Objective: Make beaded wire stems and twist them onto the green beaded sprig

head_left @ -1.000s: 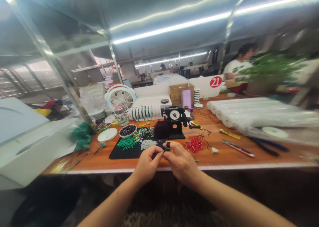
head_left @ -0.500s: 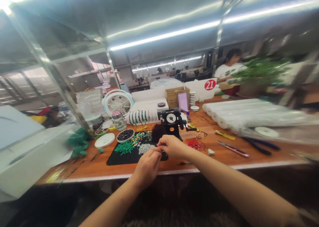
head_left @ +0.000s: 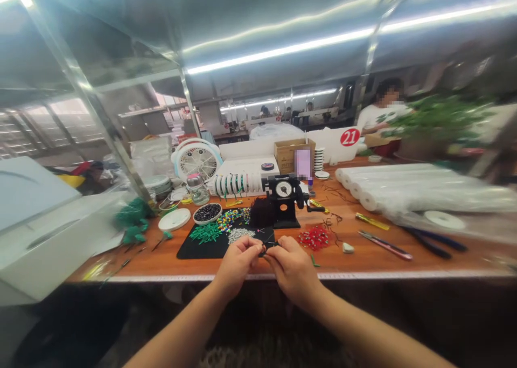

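Observation:
My left hand (head_left: 241,261) and my right hand (head_left: 294,265) meet at the near edge of a black mat (head_left: 202,250). Both are closed, fingertips pinched round something small and dark between them, too small to name. Just beyond lies a heap of silvery beads (head_left: 241,235). Left of it are green stick-like pieces (head_left: 205,232), with mixed coloured beads (head_left: 231,220) behind. A white dish of black beads (head_left: 207,213) stands at the mat's back left. Near my right hand lies a pile of red pieces (head_left: 314,238).
A black hand-cranked device (head_left: 285,195) stands behind the mat, beside a row of white spools (head_left: 238,184). To the right lie a utility knife (head_left: 385,245), dark-handled pliers (head_left: 430,242) and plastic-wrapped white rolls (head_left: 388,182). A fan (head_left: 197,161) and white box (head_left: 52,228) are left. A person (head_left: 383,112) sits behind.
My right hand has come down from above my left and now sits beside it. A small dark thing shows between the fingertips. The view has shifted slightly.

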Available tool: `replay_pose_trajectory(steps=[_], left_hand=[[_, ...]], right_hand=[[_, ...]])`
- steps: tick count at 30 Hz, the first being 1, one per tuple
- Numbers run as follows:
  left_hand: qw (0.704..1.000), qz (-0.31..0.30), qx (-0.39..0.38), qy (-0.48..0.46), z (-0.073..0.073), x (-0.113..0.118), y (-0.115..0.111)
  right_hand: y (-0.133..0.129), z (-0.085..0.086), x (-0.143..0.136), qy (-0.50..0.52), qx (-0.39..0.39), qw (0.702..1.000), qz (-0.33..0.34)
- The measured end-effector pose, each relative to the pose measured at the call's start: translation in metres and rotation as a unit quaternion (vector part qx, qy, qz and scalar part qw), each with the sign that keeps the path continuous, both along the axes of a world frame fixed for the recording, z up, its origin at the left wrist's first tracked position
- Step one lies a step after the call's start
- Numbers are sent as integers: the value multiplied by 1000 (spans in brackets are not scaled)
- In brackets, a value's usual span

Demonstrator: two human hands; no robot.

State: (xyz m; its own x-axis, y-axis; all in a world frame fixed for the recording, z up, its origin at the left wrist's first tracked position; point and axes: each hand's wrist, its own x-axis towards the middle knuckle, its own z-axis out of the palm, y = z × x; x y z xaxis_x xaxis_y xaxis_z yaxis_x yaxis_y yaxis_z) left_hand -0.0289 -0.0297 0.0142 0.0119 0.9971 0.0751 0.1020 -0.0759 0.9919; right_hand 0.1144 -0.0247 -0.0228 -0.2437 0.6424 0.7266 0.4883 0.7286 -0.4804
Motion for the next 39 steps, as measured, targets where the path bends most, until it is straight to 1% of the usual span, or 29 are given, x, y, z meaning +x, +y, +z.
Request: replay_pose_trajectory(steps=[1,3,4,5,7,10,12,14,15,17,18,19,20,21,22,23,24,25,26,27,28,30,31,32,33,34,36,37,39], left_hand=[[1000,-4,19,21,3,-1,-1],[989,-20,94,109,8,-3,-4],[974,-31,142,171,11,-4,-5],[952,-43,192,236,12,-4,-7],[897,-60,269,346,13,-4,-8],[836,-54,328,436,8,-5,-5],[797,-39,367,478,3,-7,-1],[766,-32,402,500,-2,-10,5],[756,-36,416,505,-4,-12,7],[747,-58,436,499,-6,-15,11],[751,-74,439,488,-6,-15,12],[766,-90,431,469,-6,-15,12],[795,-98,408,438,-5,-14,11],[843,-92,362,387,-4,-13,10],[897,-76,296,321,-2,-11,8],[942,-53,219,248,-1,-9,6],[972,-28,145,181,0,-6,5],[988,-9,84,127,0,-4,3],[995,1,42,91,0,-2,3],[997,1,18,73,-1,1,2],[998,-1,6,63,-2,2,1],[999,-5,-13,44,-4,5,1],[999,-5,-15,41,-4,5,1],[999,-5,-13,42,-4,6,1],[999,-4,-7,48,-2,5,1],[998,-4,5,60,0,4,1],[996,-8,31,88,8,2,0],[993,-13,48,109,13,1,0],[974,-36,108,196,24,-1,-2]], right_hand=[[1,0,2,-26,51,998,-3],[5,2,7,-74,119,990,23],[8,4,8,-93,130,986,43],[11,7,9,-109,124,985,57],[18,16,10,-126,66,988,65],[33,34,7,-112,-60,989,74],[43,44,5,-101,-108,985,88],[54,50,4,-104,-130,980,105],[59,51,3,-107,-142,977,118],[65,52,3,-114,-160,970,142],[67,52,4,-115,-163,968,150],[67,52,5,-112,-160,969,150],[65,50,7,-106,-153,972,144],[61,49,9,-98,-142,976,133],[56,47,11,-84,-126,982,116],[49,44,13,-62,-106,988,90],[40,41,15,-36,-90,993,59],[32,37,15,-10,-84,996,28],[24,32,15,13,-92,996,3],[16,27,13,30,-114,993,-10],[9,22,11,45,-146,988,-7],[0,13,4,68,-211,975,33],[-3,9,1,82,-227,969,49],[-5,6,-1,91,-224,969,55],[-6,4,-3,90,-198,975,49],[-6,3,-3,75,-153,985,33],[-6,4,-2,19,-30,999,3],[-6,5,0,-12,28,1000,-3],[-4,10,4,-66,94,993,6]])
